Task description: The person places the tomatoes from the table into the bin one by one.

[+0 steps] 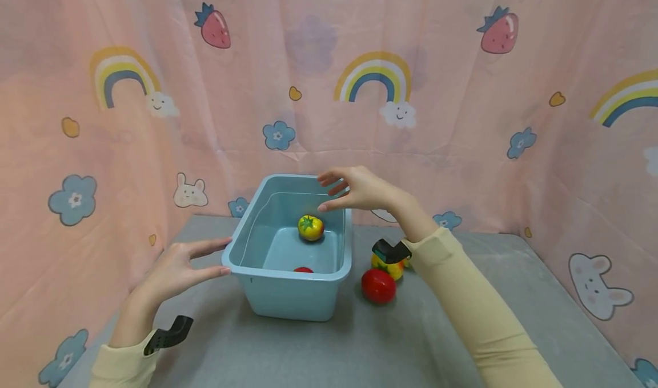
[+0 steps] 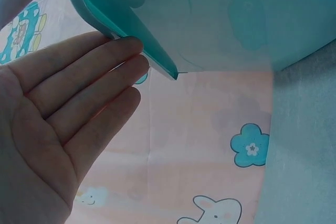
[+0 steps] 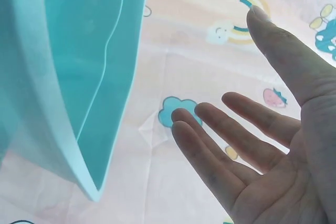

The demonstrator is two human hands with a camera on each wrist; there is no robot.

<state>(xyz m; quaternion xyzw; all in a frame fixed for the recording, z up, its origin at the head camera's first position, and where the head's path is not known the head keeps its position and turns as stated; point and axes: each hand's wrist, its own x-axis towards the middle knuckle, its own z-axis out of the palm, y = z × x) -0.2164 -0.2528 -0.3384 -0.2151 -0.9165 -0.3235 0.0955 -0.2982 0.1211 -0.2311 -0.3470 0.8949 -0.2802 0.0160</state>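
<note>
A light blue plastic bin [image 1: 290,296] stands on the grey surface. Inside it lies a yellow fruit with a green star-shaped top [image 1: 310,228], and a bit of something red [image 1: 303,270] shows over the near wall. With fingers extended, my left hand [image 1: 180,268] touches the bin's rim at the near left corner; the left wrist view shows the straight fingers [image 2: 105,72] against the rim. My right hand [image 1: 360,188] hovers at the bin's far right side, fingers spread and loosely bent. The right wrist view shows nothing in that palm [image 3: 283,182].
Right of the bin lie a smooth red fruit [image 1: 378,286] and a yellow-red one [image 1: 388,266], partly hidden by the right wrist's black camera strap [image 1: 392,252]. A pink patterned curtain [image 1: 319,136] hangs behind and beside the grey surface [image 1: 411,342].
</note>
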